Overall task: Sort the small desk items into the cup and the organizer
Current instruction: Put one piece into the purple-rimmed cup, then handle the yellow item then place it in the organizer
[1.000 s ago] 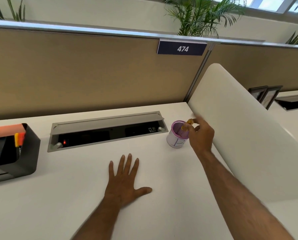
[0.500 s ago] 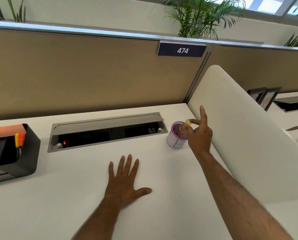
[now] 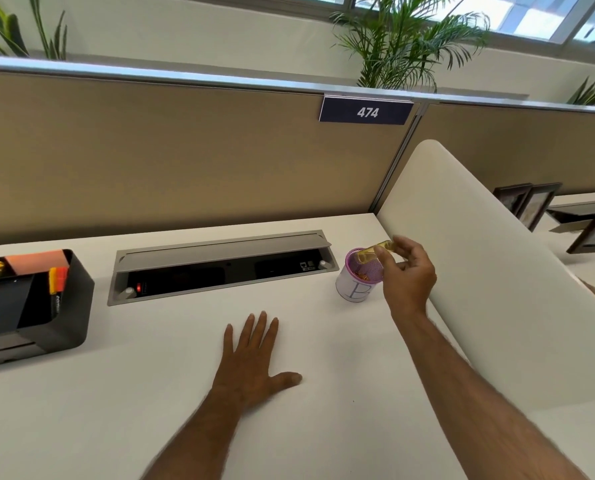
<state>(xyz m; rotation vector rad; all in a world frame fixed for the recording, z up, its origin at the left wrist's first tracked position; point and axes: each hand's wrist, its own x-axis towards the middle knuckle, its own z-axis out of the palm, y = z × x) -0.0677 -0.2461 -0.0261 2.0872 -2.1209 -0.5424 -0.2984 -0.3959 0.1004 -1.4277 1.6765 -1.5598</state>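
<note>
A small purple mesh cup [image 3: 353, 289] with a white label marked "B" stands on the white desk near the right divider. My right hand [image 3: 406, 275] pinches a small yellow translucent item [image 3: 372, 252] and holds it tilted over the cup's rim. Orange bits lie inside the cup. A black desk organizer [image 3: 64, 317] sits at the far left, holding orange sticky notes, a green item and an orange-capped marker. My left hand [image 3: 254, 355] lies flat on the desk, fingers spread, holding nothing.
A grey cable tray with its lid up [image 3: 219, 265] is set into the desk behind my left hand. A tan partition with a "474" sign [image 3: 367, 112] closes the back. A white curved divider [image 3: 496, 271] bounds the right side; picture frames [image 3: 531, 202] stand beyond it.
My right hand has turned the yellow item from upright to lying tilted over the cup's mouth, and its raised finger has curled back in. My left hand stayed flat in place.
</note>
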